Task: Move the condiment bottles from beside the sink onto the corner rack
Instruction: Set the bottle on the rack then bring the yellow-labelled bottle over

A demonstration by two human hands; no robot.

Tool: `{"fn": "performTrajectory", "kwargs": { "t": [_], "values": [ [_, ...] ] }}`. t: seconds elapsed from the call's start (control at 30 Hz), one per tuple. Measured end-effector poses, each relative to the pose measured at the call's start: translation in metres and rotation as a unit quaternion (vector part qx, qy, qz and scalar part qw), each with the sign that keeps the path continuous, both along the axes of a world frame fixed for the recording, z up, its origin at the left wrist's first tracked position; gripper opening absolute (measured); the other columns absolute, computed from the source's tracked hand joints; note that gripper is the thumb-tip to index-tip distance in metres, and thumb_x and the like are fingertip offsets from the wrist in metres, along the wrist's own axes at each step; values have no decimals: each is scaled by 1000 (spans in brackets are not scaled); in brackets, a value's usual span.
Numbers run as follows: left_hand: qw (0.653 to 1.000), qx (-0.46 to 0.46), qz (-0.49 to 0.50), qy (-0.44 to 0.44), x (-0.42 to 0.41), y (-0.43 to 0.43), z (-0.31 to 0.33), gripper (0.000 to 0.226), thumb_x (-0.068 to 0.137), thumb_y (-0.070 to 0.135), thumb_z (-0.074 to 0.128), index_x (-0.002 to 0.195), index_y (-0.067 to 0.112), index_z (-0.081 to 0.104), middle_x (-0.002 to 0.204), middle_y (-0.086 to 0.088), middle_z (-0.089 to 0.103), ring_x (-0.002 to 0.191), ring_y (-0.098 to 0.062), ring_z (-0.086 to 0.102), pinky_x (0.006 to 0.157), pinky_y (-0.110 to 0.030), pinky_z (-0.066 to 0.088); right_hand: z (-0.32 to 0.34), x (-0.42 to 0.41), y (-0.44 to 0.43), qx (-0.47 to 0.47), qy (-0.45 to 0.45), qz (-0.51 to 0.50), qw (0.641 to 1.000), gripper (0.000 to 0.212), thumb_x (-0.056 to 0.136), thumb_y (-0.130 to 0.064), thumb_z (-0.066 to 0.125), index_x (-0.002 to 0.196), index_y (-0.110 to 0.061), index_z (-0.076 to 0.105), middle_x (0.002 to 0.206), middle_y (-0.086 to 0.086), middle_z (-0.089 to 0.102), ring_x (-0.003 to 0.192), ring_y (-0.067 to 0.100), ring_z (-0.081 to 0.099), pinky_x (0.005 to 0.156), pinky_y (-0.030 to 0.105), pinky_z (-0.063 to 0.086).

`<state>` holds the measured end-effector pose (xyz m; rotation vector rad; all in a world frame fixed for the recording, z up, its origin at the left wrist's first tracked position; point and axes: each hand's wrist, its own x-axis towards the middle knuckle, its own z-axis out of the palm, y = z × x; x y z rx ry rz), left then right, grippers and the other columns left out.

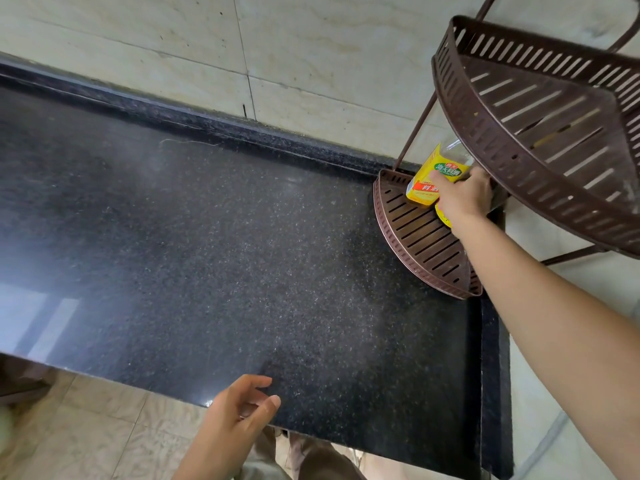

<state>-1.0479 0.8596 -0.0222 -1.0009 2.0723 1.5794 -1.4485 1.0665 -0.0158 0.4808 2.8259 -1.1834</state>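
A clear condiment bottle with a yellow label (pixel 437 168) leans tilted on the lower shelf (pixel 412 233) of the brown corner rack. My right hand (pixel 462 199) grips the bottle around its side, thumb across the label. A second yellow item (pixel 442 216) peeks out under that hand; what it is cannot be made out. The rack's upper shelf (pixel 540 133) hangs above and hides the bottle's top. My left hand (pixel 239 414) hovers at the counter's front edge with loosely curled fingers, holding nothing.
The black speckled stone counter (pixel 225 254) stretches left from the rack, with a raised lip along the back and right side. Beige tiled walls meet behind the rack. Tiled floor shows below the counter's front edge.
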Motion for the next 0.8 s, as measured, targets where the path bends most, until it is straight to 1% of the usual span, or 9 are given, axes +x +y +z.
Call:
{"fn": "performTrajectory", "kwargs": {
  "t": [0.07,0.13,0.2,0.37,0.43,0.5,0.63,0.73,0.8],
  "values": [
    [1000,7,4,0,1,-1,-1,15,82,15,73,92,25,68,72,-3,73,76,-19,71,67,-18,51,-9,5,-18,-146,-56,-88,984,63,75,-42,77,121,-7,52,118,7,58,103,29,63,91,46,54],
    [1000,10,8,-1,4,-2,-3,15,82,14,73,93,23,68,73,-7,72,74,-17,70,66,-17,52,-20,6,-32,-207,-114,-134,962,58,81,-34,75,124,-7,47,107,4,49,87,23,57,87,40,57],
    [1000,10,16,-6,9,-5,-5,16,81,12,73,93,22,68,74,-10,72,68,-9,69,63,-12,51,-35,3,-42,-200,-127,-151,960,59,83,-36,73,126,-7,46,104,5,47,83,21,50,87,39,57],
    [998,17,52,-31,26,-16,-14,18,76,17,77,93,15,69,78,-10,75,67,-12,71,63,-14,53,-64,-17,-49,-54,-99,-138,984,70,78,-57,65,124,-6,53,122,11,60,103,32,64,85,42,56],
    [998,15,55,-38,31,-19,-15,21,72,21,76,91,16,69,78,-8,76,70,-17,72,63,-13,53,-70,-22,-46,-13,-91,-127,988,70,76,-62,63,118,-6,58,117,13,64,98,35,67,81,44,57],
    [997,18,56,-48,31,-19,-15,16,77,12,76,91,17,68,80,-7,76,70,-16,72,60,-11,51,-74,-24,-41,16,-85,-122,989,72,71,-68,60,110,-7,62,109,13,67,88,36,70,75,47,59],
    [997,13,54,-57,28,-17,-17,17,78,17,77,93,19,69,81,2,76,72,-8,72,66,-19,55,-88,-29,-34,13,-83,-140,987,95,49,-82,56,108,-9,62,106,10,68,81,36,70,70,47,59],
    [998,9,44,-51,23,-18,-16,16,79,6,74,90,17,68,83,13,73,68,1,69,58,-8,50,-85,-27,-37,10,-91,-143,986,97,46,-84,60,111,-11,58,107,7,68,79,34,70,68,46,60],
    [998,6,37,-45,22,-20,-17,17,79,2,73,91,13,69,80,6,74,63,-1,68,56,-7,49,-84,-27,-38,8,-100,-140,985,96,47,-82,62,113,-13,56,107,6,67,79,33,70,68,46,60]
  ]
}}
